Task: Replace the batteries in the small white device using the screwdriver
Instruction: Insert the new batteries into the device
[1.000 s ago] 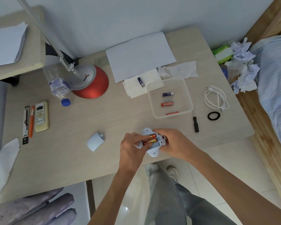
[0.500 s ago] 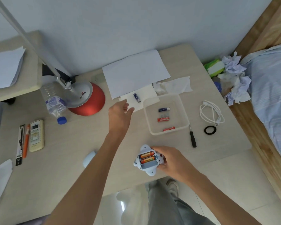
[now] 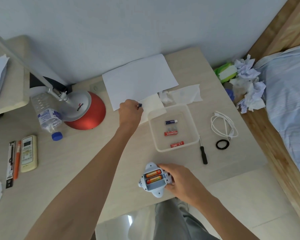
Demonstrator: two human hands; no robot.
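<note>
From your head view, your left hand (image 3: 130, 110) reaches far across the desk (image 3: 76, 161) and pinches a dark blue battery (image 3: 140, 105) at the white paper's edge. Your right hand (image 3: 179, 181) grips the small white device (image 3: 156, 185) at the near edge, compartment open, with two orange batteries (image 3: 153, 176) seated in it. The screwdriver (image 3: 203, 155) lies untouched, just right of the clear tray (image 3: 157, 135).

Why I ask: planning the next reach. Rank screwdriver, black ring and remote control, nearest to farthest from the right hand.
1. screwdriver, just right of the right hand.
2. black ring, farther right.
3. remote control, far left.
</note>
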